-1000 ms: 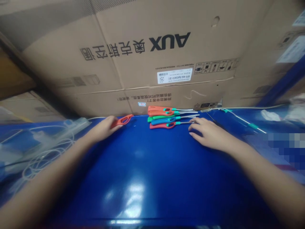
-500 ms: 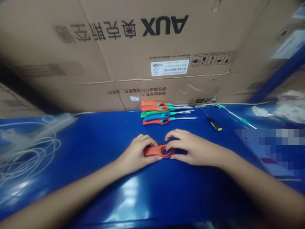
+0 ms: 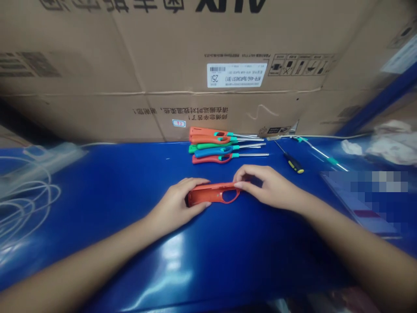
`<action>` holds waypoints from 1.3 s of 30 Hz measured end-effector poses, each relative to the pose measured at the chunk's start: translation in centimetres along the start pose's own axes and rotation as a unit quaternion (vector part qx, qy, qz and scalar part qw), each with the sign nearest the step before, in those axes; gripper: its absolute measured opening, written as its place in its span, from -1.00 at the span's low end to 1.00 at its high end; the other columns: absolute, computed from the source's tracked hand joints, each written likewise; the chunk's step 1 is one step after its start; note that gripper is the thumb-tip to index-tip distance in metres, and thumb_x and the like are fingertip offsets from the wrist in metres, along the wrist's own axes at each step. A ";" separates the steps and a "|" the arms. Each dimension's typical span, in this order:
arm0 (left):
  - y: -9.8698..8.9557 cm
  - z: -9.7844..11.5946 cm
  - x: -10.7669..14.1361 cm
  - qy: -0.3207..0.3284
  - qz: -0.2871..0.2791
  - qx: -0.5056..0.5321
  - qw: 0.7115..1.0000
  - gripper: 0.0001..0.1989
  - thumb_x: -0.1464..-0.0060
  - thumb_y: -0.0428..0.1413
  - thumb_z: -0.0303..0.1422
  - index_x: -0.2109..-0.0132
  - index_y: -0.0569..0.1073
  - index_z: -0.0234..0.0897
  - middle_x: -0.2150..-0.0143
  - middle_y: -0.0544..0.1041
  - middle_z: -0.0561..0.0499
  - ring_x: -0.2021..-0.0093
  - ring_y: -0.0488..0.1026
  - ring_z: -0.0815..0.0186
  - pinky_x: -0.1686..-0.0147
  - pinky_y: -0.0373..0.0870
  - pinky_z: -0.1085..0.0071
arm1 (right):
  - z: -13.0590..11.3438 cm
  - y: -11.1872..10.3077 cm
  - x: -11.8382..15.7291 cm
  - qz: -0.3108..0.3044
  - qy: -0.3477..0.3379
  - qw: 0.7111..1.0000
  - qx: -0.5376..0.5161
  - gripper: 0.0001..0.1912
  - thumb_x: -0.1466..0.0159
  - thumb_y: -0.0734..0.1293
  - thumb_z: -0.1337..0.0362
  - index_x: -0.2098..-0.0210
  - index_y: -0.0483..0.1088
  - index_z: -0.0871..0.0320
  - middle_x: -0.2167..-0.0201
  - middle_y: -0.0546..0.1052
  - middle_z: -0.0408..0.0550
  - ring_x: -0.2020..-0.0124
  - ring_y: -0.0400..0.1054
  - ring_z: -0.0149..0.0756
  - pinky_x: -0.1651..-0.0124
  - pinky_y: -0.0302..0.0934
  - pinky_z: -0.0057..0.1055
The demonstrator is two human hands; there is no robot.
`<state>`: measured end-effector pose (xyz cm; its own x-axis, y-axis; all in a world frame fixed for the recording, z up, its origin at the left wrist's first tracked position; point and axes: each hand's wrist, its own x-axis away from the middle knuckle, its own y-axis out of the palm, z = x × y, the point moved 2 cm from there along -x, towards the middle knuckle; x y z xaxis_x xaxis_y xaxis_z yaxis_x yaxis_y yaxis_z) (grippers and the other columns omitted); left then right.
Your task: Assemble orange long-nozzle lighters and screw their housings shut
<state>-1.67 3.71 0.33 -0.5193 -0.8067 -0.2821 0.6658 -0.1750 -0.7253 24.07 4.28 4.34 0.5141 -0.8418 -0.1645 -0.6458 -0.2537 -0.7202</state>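
Between my hands is an orange lighter casing, its hollow inner side showing and a trigger-guard loop at its right end. My left hand is closed round the casing's left end, thumb on the lower edge and fingers along the upper one. With thumb and forefinger my right hand pinches the upper right edge. No metal tube shows on this casing. Just beyond it lie several long-necked lighters, among them a blue lighter and a red lighter, their metal tubes pointing right.
A screwdriver with a black and yellow handle lies right of the lighters. A large cardboard box stands behind the blue table. White cable is coiled at left. Crumpled white material sits at far right.
The orange casing has been turned so that its hollow inside shows. My right hand has moved from around the loop to a pinch on the upper edge. The view has tipped down slightly.
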 end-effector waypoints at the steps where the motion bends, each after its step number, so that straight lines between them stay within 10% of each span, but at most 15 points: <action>1: 0.0 0.0 0.1 -0.005 0.004 0.002 1.000 -0.53 -0.13 0.25 -0.24 -0.17 0.40 -0.15 -0.09 0.56 -0.09 -0.03 0.53 0.14 -0.04 0.46 0.21 | 0.0 -0.1 -0.1 0.026 0.018 0.999 -0.002 -0.85 -0.37 0.29 0.20 0.30 0.40 0.12 0.33 0.55 -0.11 0.30 0.40 -0.33 0.19 0.26 -0.40; 9: -0.2 0.1 -0.1 0.002 0.022 0.054 0.998 -0.73 -0.15 0.18 -0.38 -0.01 0.50 -0.18 0.19 0.61 0.00 0.23 0.57 0.28 0.19 0.48 0.39 | 0.5 -0.7 0.1 0.141 0.070 0.982 0.105 -0.76 -0.34 0.26 0.15 0.42 0.36 0.12 0.52 0.46 -0.15 0.49 0.29 -0.36 0.39 0.14 -0.41; 25: -0.4 0.4 -0.1 0.001 0.028 0.070 0.997 -0.53 -0.03 0.18 -0.44 -0.12 0.37 -0.19 0.13 0.57 0.00 0.22 0.53 0.31 0.21 0.45 0.42 | 0.6 -1.7 0.4 0.210 0.104 0.951 0.200 -0.79 -0.33 0.26 0.15 0.39 0.35 0.10 0.55 0.45 -0.14 0.55 0.28 -0.35 0.45 0.03 -0.41; 29: -0.5 0.7 -0.1 -0.006 -0.018 0.087 0.996 -0.80 -0.08 0.18 -0.38 0.10 0.54 -0.18 0.35 0.58 0.05 0.35 0.51 0.32 0.31 0.42 0.42 | 0.5 -2.1 0.3 0.242 0.076 0.955 0.153 -0.80 -0.34 0.25 0.17 0.39 0.32 0.10 0.52 0.43 -0.14 0.51 0.29 -0.36 0.40 0.11 -0.42; 39: -0.2 -0.2 -0.4 -0.050 0.017 0.013 0.999 -0.81 -0.20 0.15 -0.21 0.17 0.61 -0.17 0.31 0.60 0.00 0.25 0.50 0.23 0.24 0.42 0.31 | -1.5 0.5 1.0 -0.091 -0.010 0.981 0.170 -0.81 -0.38 0.23 0.26 0.38 0.30 0.10 0.46 0.45 -0.19 0.46 0.25 -0.40 0.41 -0.01 -0.43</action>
<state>-1.67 4.19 0.52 -0.4403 -0.8648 -0.2412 0.6962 -0.1593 -0.6999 23.43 2.65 4.85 0.6164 -0.7871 -0.0239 -0.3191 -0.2220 -0.9213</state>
